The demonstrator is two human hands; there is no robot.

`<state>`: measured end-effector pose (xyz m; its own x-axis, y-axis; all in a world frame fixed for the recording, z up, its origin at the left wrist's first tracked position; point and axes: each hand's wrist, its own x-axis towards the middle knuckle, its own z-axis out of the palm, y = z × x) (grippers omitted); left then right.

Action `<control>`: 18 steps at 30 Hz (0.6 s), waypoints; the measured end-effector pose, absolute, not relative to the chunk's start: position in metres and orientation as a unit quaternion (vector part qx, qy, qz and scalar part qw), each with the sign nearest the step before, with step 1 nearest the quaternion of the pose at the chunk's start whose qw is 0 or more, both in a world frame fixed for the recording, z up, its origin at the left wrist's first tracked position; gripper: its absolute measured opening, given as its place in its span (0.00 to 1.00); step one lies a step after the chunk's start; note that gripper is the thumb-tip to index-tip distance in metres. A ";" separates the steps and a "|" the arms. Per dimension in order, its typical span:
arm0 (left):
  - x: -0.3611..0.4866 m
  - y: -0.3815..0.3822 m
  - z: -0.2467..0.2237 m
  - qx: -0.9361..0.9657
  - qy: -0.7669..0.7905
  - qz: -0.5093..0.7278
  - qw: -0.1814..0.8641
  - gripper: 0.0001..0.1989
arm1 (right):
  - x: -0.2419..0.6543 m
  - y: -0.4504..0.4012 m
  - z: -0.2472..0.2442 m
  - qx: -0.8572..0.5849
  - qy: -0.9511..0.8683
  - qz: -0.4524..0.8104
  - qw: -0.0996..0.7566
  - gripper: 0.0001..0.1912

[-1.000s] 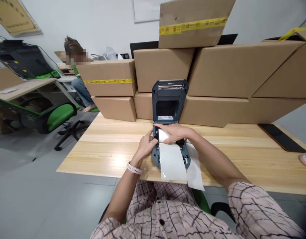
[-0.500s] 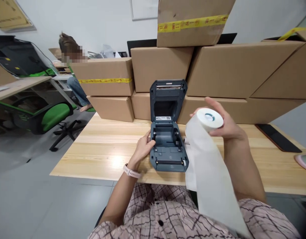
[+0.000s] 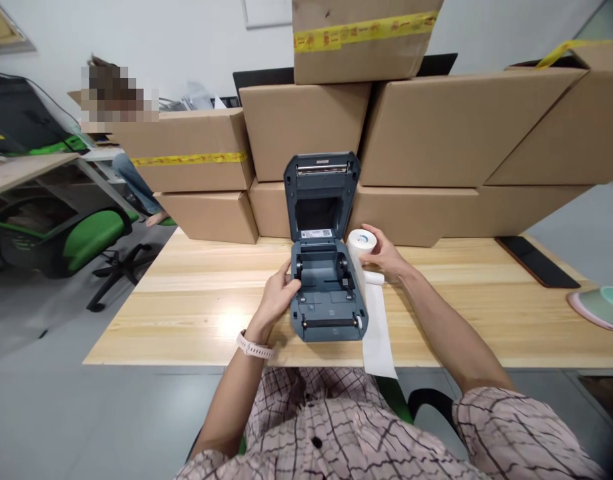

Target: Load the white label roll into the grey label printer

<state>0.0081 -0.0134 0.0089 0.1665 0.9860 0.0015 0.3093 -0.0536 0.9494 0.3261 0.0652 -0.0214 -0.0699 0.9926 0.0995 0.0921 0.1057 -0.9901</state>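
A dark grey label printer (image 3: 329, 290) stands on the table with its lid (image 3: 322, 193) raised and its roll compartment bare. My left hand (image 3: 278, 293) grips the printer's left side, thumb over the rim. Right of the printer, my right hand (image 3: 385, 255) is wrapped round a white paper roll (image 3: 361, 241), which stands upright close to the printer's side. A small white roll (image 3: 374, 278) lies just in front of it. From there a white paper strip (image 3: 379, 333) runs over the table's front edge.
Cardboard boxes (image 3: 421, 133) are stacked along the back of the wooden table (image 3: 186, 300). A black flat object (image 3: 536, 261) and a green and pink item (image 3: 600, 307) lie at the right. Another person sits behind boxes at the left, near a green chair (image 3: 96, 233).
My right hand has moved left, away from me, and down with the large roll, from above the table to beside the printer. The view has shifted slightly. My left hand keeps its hold.
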 end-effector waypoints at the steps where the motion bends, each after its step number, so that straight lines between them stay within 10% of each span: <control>1: 0.008 -0.014 0.009 0.619 0.523 0.378 0.447 0.34 | 0.331 0.061 -0.020 -0.484 -0.564 0.466 0.480 0.61; 12: 0.007 -0.014 0.009 0.627 0.519 0.382 0.437 0.32 | 0.347 -0.020 -0.009 -0.523 -0.573 0.525 0.351 0.30; 18: 0.008 -0.014 0.007 0.622 0.518 0.385 0.444 0.34 | 0.341 -0.042 0.046 -0.419 -0.579 0.479 0.510 0.29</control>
<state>0.0079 -0.0139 0.0075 0.1671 0.9857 0.0205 0.3018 -0.0709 0.9507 0.3414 -0.0419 0.0462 -0.1286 0.9736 0.1884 -0.0023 0.1897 -0.9818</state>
